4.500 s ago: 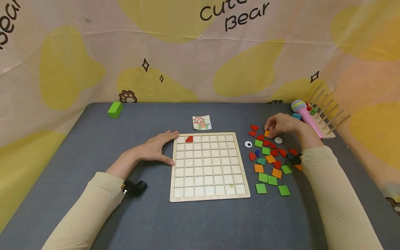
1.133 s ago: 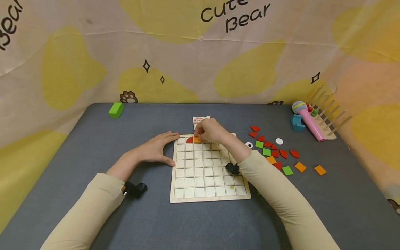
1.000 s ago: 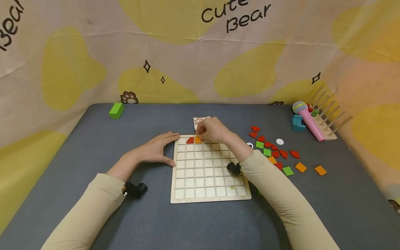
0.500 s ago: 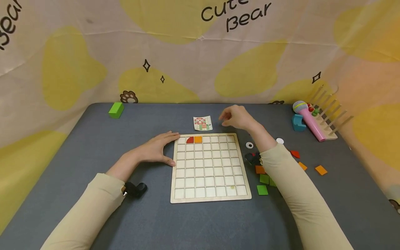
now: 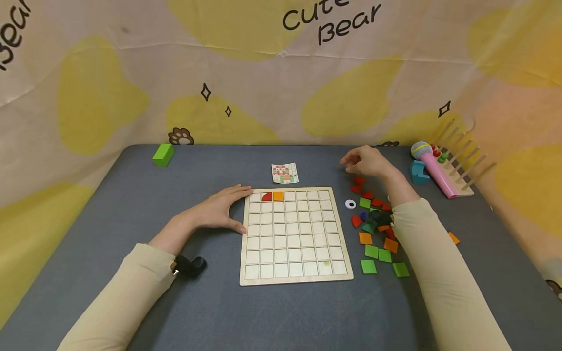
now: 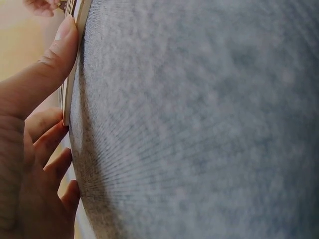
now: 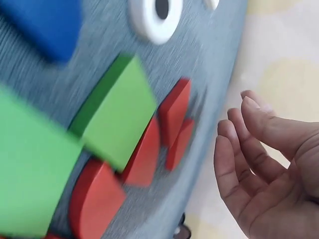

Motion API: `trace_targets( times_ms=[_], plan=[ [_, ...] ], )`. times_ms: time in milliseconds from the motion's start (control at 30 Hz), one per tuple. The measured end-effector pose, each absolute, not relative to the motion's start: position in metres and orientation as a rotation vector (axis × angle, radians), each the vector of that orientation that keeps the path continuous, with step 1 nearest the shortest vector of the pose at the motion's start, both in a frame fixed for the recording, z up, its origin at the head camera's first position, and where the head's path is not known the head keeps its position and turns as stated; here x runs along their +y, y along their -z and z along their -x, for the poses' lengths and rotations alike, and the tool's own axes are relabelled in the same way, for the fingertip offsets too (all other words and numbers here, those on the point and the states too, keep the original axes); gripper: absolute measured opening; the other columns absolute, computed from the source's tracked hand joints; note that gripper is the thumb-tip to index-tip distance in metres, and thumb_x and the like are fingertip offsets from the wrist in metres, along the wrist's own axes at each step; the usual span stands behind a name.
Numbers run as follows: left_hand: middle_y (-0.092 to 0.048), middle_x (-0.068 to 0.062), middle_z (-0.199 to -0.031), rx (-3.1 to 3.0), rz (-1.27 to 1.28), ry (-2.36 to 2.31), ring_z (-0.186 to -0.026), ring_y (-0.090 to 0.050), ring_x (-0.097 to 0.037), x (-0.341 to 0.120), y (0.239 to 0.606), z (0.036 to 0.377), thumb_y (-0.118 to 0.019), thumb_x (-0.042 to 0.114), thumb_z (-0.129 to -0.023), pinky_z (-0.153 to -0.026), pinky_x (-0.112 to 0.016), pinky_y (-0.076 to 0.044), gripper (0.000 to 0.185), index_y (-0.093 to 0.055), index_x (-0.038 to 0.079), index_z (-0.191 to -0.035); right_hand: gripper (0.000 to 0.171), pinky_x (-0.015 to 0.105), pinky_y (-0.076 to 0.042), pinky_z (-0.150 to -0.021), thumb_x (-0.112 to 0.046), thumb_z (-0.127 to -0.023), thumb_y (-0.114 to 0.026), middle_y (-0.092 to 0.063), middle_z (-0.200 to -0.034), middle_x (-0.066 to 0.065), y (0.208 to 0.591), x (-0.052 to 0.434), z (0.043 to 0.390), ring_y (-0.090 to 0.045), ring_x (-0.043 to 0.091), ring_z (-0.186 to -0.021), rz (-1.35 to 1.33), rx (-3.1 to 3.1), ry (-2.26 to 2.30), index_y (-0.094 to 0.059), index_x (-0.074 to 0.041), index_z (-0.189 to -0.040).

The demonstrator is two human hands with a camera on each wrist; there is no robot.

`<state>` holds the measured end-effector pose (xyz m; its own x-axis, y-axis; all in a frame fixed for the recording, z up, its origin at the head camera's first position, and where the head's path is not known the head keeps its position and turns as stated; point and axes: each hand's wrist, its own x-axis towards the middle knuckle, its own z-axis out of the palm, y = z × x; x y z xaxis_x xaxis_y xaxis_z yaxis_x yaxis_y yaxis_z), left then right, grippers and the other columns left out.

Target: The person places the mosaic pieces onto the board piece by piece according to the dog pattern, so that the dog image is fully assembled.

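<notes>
The left hand (image 5: 219,210) lies flat with straight fingers against the left edge of the wooden grid board (image 5: 295,273), whose top row holds 2 tiles. The right hand (image 5: 366,162), loosely curled and empty, hovers over the far end of the loose tile pile (image 5: 377,229) near the table's right edge. Those tiles look light, stiff and smooth, probably best pinched by opposite edges.
</notes>
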<state>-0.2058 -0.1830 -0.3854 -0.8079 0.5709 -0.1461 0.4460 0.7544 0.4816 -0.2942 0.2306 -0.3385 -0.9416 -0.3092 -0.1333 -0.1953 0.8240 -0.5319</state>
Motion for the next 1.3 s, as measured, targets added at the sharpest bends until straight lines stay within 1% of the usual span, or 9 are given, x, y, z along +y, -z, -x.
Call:
trace_targets(
  times_ms=[133, 267, 467, 533, 600, 700, 1000, 1167, 1300],
  plan=[
    [-0.032, -0.013, -0.162, 2.67, -0.786, -0.631, -0.154, -0.019, -0.039, -0.183, 0.385, 0.206, -0.086, 0.048, -0.07, -0.122, -0.061, -0.022, 0.108, -0.032, 0.008, -0.155, 0.028, 0.026, -0.046, -0.075, -0.001, -0.09, -0.061, -0.07, -0.109, 0.021, 0.34, 0.243, 0.293, -0.061, 0.031, -0.099, 0.416, 2.743, 0.782, -0.069, 0.0, -0.117],
    [-0.032, -0.013, -0.162, 2.668, -0.783, -0.632, -0.154, -0.019, -0.039, -0.183, 0.385, 0.205, -0.085, 0.049, -0.07, -0.122, -0.061, -0.022, 0.107, -0.032, 0.008, -0.155, 0.035, 0.024, -0.046, -0.076, 0.009, -0.087, -0.056, -0.066, -0.112, 0.024, 0.341, 0.251, 0.292, -0.06, 0.033, -0.102, 0.445, 2.674, 0.776, -0.067, 0.002, -0.12],
    [-0.032, -0.014, -0.162, 2.67, -0.788, -0.633, -0.153, -0.02, -0.04, -0.184, 0.387, 0.206, -0.085, 0.05, -0.071, -0.121, -0.062, -0.022, 0.107, -0.033, 0.008, -0.154, 0.042, 0.025, -0.047, -0.077, 0.017, -0.085, -0.056, -0.06, -0.114, 0.023, 0.341, 0.258, 0.292, -0.055, 0.033, -0.102, 0.416, 2.589, 0.761, -0.067, 0.0, -0.122],
    [-0.032, -0.014, -0.162, 2.669, -0.788, -0.637, -0.153, -0.02, -0.04, -0.184, 0.386, 0.206, -0.085, 0.049, -0.071, -0.121, -0.062, -0.022, 0.107, -0.033, 0.007, -0.154, 0.042, 0.026, -0.048, -0.079, 0.017, -0.086, -0.055, -0.06, -0.116, 0.023, 0.341, 0.26, 0.292, -0.053, 0.033, -0.104, 0.412, 2.572, 0.758, -0.067, 0.0, -0.122],
    [-0.031, -0.014, -0.162, 2.666, -0.783, -0.636, -0.154, -0.019, -0.04, -0.184, 0.386, 0.205, -0.085, 0.049, -0.071, -0.121, -0.062, -0.022, 0.107, -0.033, 0.008, -0.155, 0.04, 0.027, -0.049, -0.081, 0.015, -0.085, -0.057, -0.061, -0.118, 0.023, 0.341, 0.261, 0.292, -0.053, 0.033, -0.107, 0.42, 2.568, 0.738, -0.068, -0.001, -0.121],
    [-0.031, -0.013, -0.163, 2.662, -0.774, -0.632, -0.154, -0.019, -0.039, -0.183, 0.385, 0.204, -0.085, 0.049, -0.071, -0.121, -0.062, -0.022, 0.107, -0.032, 0.009, -0.155, 0.039, 0.029, -0.049, -0.082, 0.013, -0.085, -0.059, -0.062, -0.117, 0.023, 0.341, 0.262, 0.291, -0.053, 0.032, -0.106, 0.426, 2.56, 0.722, -0.068, -0.001, -0.12],
    [-0.032, -0.014, -0.162, 2.661, -0.79, -0.637, -0.154, -0.019, -0.039, -0.183, 0.386, 0.205, -0.085, 0.049, -0.07, -0.121, -0.061, -0.021, 0.107, -0.033, 0.008, -0.155, 0.031, 0.027, -0.043, -0.073, 0.001, -0.084, -0.07, -0.062, -0.098, 0.014, 0.343, 0.263, 0.293, -0.052, 0.023, -0.09, 0.396, 2.597, 0.691, -0.071, -0.003, -0.115],
    [-0.03, -0.013, -0.163, 2.657, -0.782, -0.639, -0.154, -0.018, -0.038, -0.183, 0.387, 0.206, -0.085, 0.048, -0.071, -0.123, -0.06, -0.02, 0.107, -0.032, 0.009, -0.155, 0.028, 0.028, -0.041, -0.072, -0.005, -0.083, -0.075, -0.063, -0.095, 0.012, 0.344, 0.263, 0.293, -0.053, 0.021, -0.085, 0.391, 2.633, 0.661, -0.071, -0.003, -0.111],
    [-0.031, -0.014, -0.162, 2.663, -0.789, -0.633, -0.154, -0.019, -0.039, -0.183, 0.385, 0.206, -0.085, 0.047, -0.071, -0.122, -0.06, -0.021, 0.107, -0.032, 0.007, -0.154, 0.028, 0.028, -0.041, -0.072, -0.008, -0.08, -0.079, -0.065, -0.09, 0.01, 0.344, 0.263, 0.293, -0.054, 0.02, -0.082, 0.368, 2.671, 0.649, -0.068, -0.002, -0.105]
  ],
)
